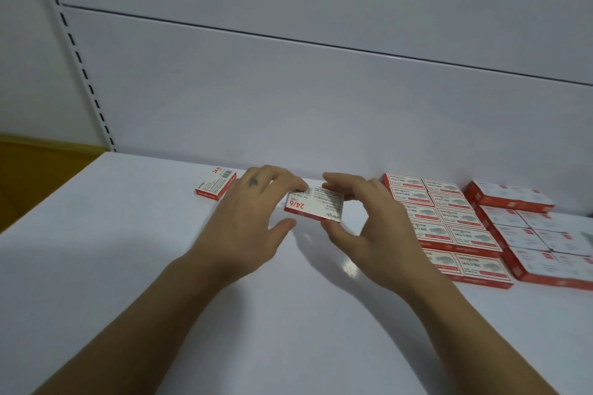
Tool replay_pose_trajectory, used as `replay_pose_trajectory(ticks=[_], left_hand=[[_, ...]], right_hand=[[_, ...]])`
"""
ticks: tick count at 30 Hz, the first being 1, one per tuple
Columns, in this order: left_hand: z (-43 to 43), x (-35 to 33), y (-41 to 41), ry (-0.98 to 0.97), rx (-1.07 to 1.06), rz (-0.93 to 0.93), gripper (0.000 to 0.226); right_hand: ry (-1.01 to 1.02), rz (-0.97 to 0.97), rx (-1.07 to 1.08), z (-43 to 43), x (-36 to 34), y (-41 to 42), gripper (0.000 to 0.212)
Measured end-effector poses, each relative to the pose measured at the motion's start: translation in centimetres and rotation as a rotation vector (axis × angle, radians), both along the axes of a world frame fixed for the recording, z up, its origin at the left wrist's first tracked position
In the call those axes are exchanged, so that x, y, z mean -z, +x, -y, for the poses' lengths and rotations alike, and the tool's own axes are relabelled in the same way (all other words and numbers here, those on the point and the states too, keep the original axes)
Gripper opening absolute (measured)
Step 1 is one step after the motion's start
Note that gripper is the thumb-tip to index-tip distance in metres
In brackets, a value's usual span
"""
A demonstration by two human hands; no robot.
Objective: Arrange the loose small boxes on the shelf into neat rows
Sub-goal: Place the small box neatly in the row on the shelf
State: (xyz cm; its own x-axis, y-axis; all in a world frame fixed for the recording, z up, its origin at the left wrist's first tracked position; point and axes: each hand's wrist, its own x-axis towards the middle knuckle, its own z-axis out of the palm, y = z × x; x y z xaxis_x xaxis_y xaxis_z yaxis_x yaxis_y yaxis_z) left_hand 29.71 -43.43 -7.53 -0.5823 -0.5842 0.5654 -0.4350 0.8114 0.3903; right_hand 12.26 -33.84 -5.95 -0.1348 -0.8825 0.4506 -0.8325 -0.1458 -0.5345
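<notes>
A small red-and-white box marked 24/6 (316,206) is held just above the white shelf (134,266), between both hands. My left hand (253,218) pinches its left end with fingertips on the far edge and the thumb near the front corner. My right hand (372,228) pinches the right end, thumb at the near corner. A second loose box (215,187) lies flat on the shelf to the left, near the back panel. At the right, several like boxes (449,224) lie in two neat columns.
A further block of red-and-white boxes (529,234) fills the far right of the shelf. The white back panel (288,106) rises right behind the boxes. A slotted upright (80,58) stands at the left; beyond the shelf's left edge is a yellow-brown surface (38,176).
</notes>
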Motion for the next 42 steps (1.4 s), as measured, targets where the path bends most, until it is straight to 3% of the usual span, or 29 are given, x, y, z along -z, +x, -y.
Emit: replay_pose_trajectory(ticks=[3, 10, 13, 20, 26, 29, 34, 37, 42], left_hand=[[0.1, 0.2, -0.1, -0.026, 0.0, -0.02, 0.053], [0.6, 0.0, 0.1, -0.046, 0.027, -0.119, 0.023], [0.3, -0.4, 0.2, 0.095, 0.035, -0.206, 0.021], [-0.6, -1.0, -0.5, 0.591, 0.029, -0.358, 0.01], [-1.0, -1.1, -0.7, 0.681, 0.044, -0.424, 0.011], [-1.4, -1.3, -0.9, 0.703, 0.004, -0.447, 0.025], [-1.7, -0.9, -1.5, 0.717, -0.096, -0.398, 0.021], [-1.8, -0.6, -1.6, 0.703, -0.096, -0.367, 0.02], [-1.5, -0.5, -1.7, 0.749, -0.065, -0.431, 0.012]], right_hand=[[0.011, 0.011, 0.013, -0.1, -0.1, 0.0, 0.056], [-0.024, 0.192, 0.005, -0.2, -0.4, 0.3, 0.044], [-0.034, 0.377, 0.02, -0.1, -0.7, 0.6, 0.029], [-0.027, 0.736, -0.007, 0.2, -1.1, 1.0, 0.021], [-0.03, 0.833, 0.024, 0.1, -1.3, 1.1, 0.016], [-0.033, 0.924, 0.06, 0.2, -1.4, 1.0, 0.012], [0.045, 1.152, 0.021, 0.2, -1.3, 1.3, 0.029], [0.104, 1.144, -0.01, 0.1, -1.2, 1.9, 0.029], [0.207, 0.857, 0.067, 0.0, -0.7, 2.8, 0.015]])
